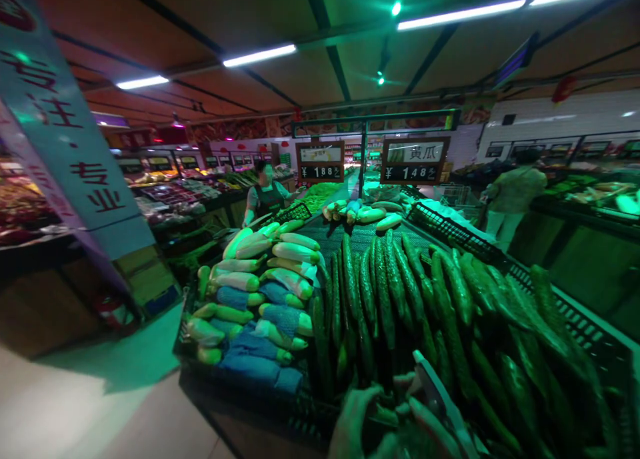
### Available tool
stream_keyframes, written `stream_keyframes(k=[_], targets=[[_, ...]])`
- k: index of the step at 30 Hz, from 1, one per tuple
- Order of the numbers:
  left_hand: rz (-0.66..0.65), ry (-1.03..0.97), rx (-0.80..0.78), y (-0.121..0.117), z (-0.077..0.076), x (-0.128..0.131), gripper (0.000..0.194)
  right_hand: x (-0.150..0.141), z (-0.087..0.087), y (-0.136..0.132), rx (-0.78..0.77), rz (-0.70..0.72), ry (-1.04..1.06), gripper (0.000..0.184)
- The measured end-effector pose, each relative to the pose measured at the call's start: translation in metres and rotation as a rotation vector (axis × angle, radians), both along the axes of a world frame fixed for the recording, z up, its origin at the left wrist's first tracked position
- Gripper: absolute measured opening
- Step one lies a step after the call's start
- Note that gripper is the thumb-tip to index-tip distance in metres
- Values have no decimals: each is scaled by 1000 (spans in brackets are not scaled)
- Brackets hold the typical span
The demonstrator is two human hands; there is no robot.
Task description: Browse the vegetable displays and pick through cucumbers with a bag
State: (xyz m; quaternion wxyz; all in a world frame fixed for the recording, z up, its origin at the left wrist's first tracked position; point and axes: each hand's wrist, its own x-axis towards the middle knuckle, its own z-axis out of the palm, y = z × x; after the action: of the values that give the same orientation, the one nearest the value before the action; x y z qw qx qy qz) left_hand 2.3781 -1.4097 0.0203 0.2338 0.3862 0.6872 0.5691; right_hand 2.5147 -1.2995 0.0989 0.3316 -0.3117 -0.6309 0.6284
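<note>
Along the bottom edge of the head view, my left hand [356, 424] curls around something dark, partly cut off by the frame. My right hand [430, 427] grips a thin, flat, pale object [440, 399] of unclear kind. Both hands are just in front of a large heap of dark green cucumbers [400, 299], which fills the display's right side. Pale green gourds [260, 292], some in blue foam netting, are stacked to the left of the heap. The hands partly hide the heap's near end.
A black slatted crate rim [575, 322] borders the cucumbers. A person in a dark apron [267, 199] stands beyond the display, and another person [513, 192] stands at right. Price signs [414, 160] hang overhead. Produce stalls line both sides, with pale floor [100, 406] at left.
</note>
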Motion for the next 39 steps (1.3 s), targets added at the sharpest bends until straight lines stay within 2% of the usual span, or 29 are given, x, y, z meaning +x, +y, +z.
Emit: stream_keyframes(k=[2, 5, 8, 11, 15, 17, 20, 22, 25, 29, 32, 34, 37, 39], targets=[[170, 63, -24, -5, 7, -20, 39, -14, 19, 9, 32, -37, 49, 63], [256, 119, -150, 4, 9, -54, 37, -46, 45, 21, 80, 41, 87, 74], [308, 224, -264, 23, -4, -75, 38, -85, 60, 28, 150, 162, 52, 76], [355, 322, -346, 33, -20, -78, 39, -119, 67, 33, 164, 188, 22, 73], [312, 511, -368, 27, -36, -70, 37, -137, 76, 51, 121, 26, 68, 82], [246, 600, -383, 24, -41, -67, 34, -128, 80, 66, 97, -119, 91, 84], [162, 675, -415, 26, -44, -64, 32, -98, 82, 90, 34, -335, 76, 87], [120, 692, -438, 29, -44, -64, 30, -77, 78, 99, -12, -434, 68, 89], [64, 704, -475, 32, -41, -64, 27, -61, 63, 92, -10, -460, 28, 92], [-6, 684, -522, 33, -36, -65, 30, -75, 32, 48, 48, -294, -131, 96], [-39, 652, -532, 30, -31, -66, 32, -95, 8, 10, 106, -113, -184, 85], [-41, 646, -516, 28, -30, -67, 32, -103, -3, -7, 114, -45, -188, 78], [-2, 665, -470, 24, -33, -69, 29, -97, -14, -11, 113, -61, -211, 78], [32, 690, -444, 24, -37, -69, 28, -80, -18, -4, 96, -150, -235, 84]])
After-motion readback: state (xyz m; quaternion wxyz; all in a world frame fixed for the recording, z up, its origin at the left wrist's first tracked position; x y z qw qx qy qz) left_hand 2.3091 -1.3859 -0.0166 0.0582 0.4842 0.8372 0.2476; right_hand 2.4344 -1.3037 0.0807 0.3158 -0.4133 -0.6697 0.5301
